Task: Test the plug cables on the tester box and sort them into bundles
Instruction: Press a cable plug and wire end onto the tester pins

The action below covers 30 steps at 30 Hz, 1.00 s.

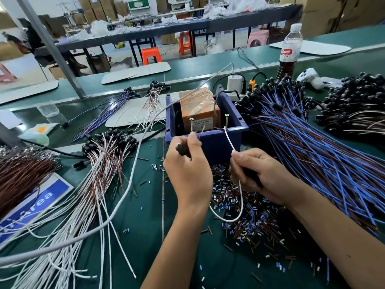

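The tester box (pixel 199 108), orange and taped, sits in a blue bin (pixel 210 138) with two brass screws (pixel 226 119) standing at its front. My left hand (pixel 187 170) grips a black plug (pixel 180 149) and holds its thin brown wire end up by the left screw. My right hand (pixel 256 174) pinches a white wire (pixel 229 140) whose tip reaches the right screw; the wire loops down below my wrist. A bundle of white and brown cables (pixel 100 163) lies at the left. A big pile of blue and brown cables (pixel 312 147) lies at the right.
Cut insulation bits (pixel 245 209) litter the green mat before the bin. A thick grey cable (pixel 129 184) arcs across the left. A bottle (pixel 290 49), a power strip with charger (pixel 235 84) and a black plug heap (pixel 358 105) stand behind. A small blue-wire bundle (pixel 108 113) lies far left.
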Each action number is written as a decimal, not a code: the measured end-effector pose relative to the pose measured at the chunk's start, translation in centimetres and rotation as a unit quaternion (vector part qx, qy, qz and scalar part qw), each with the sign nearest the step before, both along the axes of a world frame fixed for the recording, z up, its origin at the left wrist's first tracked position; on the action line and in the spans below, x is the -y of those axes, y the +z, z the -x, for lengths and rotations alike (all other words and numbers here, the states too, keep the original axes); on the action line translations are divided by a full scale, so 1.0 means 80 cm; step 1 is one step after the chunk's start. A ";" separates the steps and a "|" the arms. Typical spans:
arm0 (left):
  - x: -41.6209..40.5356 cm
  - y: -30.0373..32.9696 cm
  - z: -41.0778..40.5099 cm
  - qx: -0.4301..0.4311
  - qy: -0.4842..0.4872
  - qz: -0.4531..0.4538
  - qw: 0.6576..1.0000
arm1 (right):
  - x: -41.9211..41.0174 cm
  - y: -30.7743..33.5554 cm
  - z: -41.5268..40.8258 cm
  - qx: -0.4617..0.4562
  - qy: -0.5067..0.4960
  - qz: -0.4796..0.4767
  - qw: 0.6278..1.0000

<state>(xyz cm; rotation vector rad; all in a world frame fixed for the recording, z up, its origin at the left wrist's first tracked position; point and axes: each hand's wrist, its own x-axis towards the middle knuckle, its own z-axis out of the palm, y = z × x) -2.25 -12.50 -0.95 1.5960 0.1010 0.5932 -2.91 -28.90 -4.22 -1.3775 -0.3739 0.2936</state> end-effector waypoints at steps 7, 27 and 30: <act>-0.010 0.013 -0.015 0.032 0.073 -0.146 0.986 | 0.002 -0.001 0.001 0.005 0.008 -0.005 1.000; -0.021 0.008 -0.009 0.080 0.043 -0.165 0.982 | 0.002 0.008 0.004 0.109 -0.086 -0.029 0.990; -0.027 0.004 -0.007 0.101 0.028 -0.148 0.983 | 0.005 0.011 0.001 0.114 -0.094 -0.060 0.987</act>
